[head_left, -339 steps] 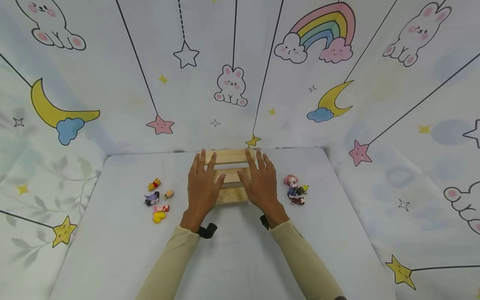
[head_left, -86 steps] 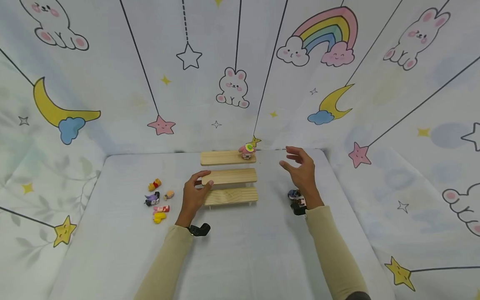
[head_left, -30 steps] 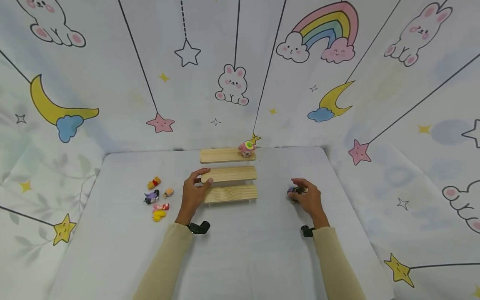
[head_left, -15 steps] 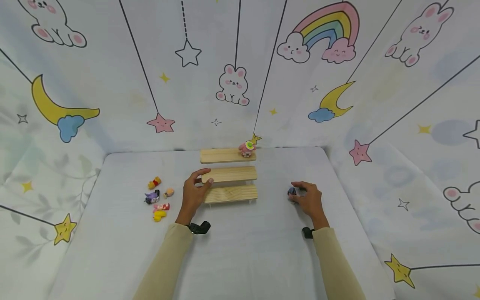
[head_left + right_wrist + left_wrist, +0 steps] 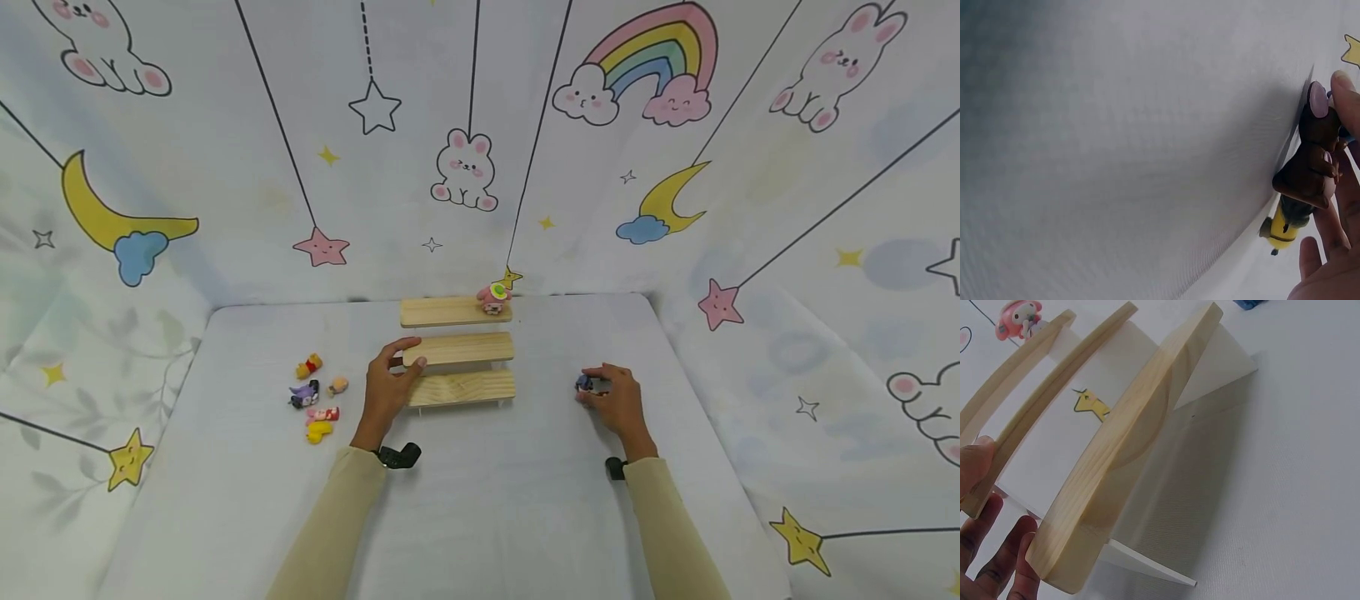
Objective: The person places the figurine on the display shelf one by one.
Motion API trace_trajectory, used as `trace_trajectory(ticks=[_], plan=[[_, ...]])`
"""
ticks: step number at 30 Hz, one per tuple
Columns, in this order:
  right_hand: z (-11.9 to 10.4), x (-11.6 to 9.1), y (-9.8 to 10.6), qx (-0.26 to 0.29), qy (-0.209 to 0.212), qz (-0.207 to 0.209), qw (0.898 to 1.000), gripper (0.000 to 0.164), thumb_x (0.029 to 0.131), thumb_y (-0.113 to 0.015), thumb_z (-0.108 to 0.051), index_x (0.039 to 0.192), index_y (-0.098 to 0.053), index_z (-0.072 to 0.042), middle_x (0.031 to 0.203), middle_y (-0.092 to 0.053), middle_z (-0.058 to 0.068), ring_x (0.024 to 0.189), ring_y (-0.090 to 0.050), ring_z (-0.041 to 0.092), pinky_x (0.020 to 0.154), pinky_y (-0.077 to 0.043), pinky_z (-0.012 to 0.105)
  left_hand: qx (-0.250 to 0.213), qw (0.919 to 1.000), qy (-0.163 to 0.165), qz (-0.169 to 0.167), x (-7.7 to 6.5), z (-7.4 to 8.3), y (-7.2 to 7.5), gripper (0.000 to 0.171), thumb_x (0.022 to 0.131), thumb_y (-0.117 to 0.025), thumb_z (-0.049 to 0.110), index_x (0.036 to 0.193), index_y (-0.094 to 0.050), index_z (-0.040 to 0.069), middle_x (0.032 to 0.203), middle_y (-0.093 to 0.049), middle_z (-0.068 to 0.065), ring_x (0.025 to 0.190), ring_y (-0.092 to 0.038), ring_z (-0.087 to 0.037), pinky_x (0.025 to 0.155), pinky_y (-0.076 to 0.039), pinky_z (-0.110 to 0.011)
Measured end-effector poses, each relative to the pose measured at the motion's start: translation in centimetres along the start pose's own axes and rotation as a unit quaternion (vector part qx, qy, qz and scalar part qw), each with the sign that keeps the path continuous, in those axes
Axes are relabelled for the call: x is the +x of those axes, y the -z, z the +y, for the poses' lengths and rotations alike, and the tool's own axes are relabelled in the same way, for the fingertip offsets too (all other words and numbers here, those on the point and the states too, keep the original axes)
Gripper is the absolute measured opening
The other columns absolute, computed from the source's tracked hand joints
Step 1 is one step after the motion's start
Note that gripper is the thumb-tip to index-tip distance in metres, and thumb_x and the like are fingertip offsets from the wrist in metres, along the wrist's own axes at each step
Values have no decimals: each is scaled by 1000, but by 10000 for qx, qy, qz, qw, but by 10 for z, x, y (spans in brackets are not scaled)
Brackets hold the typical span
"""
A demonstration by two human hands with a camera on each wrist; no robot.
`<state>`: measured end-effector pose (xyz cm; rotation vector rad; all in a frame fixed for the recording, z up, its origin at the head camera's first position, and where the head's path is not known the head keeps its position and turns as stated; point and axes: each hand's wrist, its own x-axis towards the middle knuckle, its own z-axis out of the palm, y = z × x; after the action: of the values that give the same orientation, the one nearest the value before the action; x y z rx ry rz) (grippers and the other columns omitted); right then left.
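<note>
A three-step display stand has pale wooden boards, the middle board (image 5: 465, 347) among them, on white supports. My left hand (image 5: 386, 387) grips that board's left end, thumb in front and fingers behind. On the top board (image 5: 438, 312) a pink-hooded figurine (image 5: 492, 298) stands at the right end. To the right of the stand, my right hand (image 5: 621, 404) pinches a small blue figurine (image 5: 583, 382) between thumb and forefinger, low at the table. The right wrist view shows a brown mouse figurine (image 5: 1310, 156) and a yellow-and-dark figurine (image 5: 1283, 228) close by the fingers, which partly hide the blue one.
Left of the stand lie several small figurines: a red-and-yellow bear (image 5: 308, 366), a purple-and-black one (image 5: 303, 393), a tan one (image 5: 338, 385), a pink-and-red one (image 5: 323, 414) and a yellow duck (image 5: 318, 432). A patterned cloth wall (image 5: 255, 208) rises behind the white table (image 5: 480, 517).
The pink-hooded figurine has gone from the right-hand group to the top board. My right hand has come down from beside the stand to the blue figurine; the left still holds the middle board.
</note>
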<state>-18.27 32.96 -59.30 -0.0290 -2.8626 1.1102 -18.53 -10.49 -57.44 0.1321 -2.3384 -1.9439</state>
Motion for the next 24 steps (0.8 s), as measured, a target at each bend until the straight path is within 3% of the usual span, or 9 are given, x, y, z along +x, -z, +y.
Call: trace_trajectory(ticks=[6,9,17,24], plan=[[-2,0,0,66,-125,150,9998,45,80,-85,-20,122,-71,-17,143,-53,18,137,-44,38,105,-42,55,-16,10000,-50,-30,-1,0,0,39,89,-74,38,127,-66,32,142,-53,9,113,-56,-23,87,-50,-39],[-5,1,0,145,6,252,9996,45,81,-84,-19,124,-71,-18,137,-57,16,132,-49,36,107,-40,54,-11,10000,-64,-26,-1,0,1,40,89,-74,39,127,-66,33,142,-53,7,114,-56,-24,87,-50,-38],[-24,5,4,713,306,387,9962,47,83,-82,-27,127,-69,-22,126,-66,4,116,-62,31,75,-59,36,11,10000,-30,-18,-1,1,1,39,89,-75,39,127,-66,33,141,-54,8,115,-56,-26,88,-49,-40],[-48,12,10,821,508,514,9940,47,83,-82,-33,127,-68,-28,122,-66,-5,115,-62,18,87,-53,52,-77,9999,-109,-37,-2,6,1,41,90,-75,37,129,-66,27,142,-54,5,117,-56,-34,87,-50,-41]])
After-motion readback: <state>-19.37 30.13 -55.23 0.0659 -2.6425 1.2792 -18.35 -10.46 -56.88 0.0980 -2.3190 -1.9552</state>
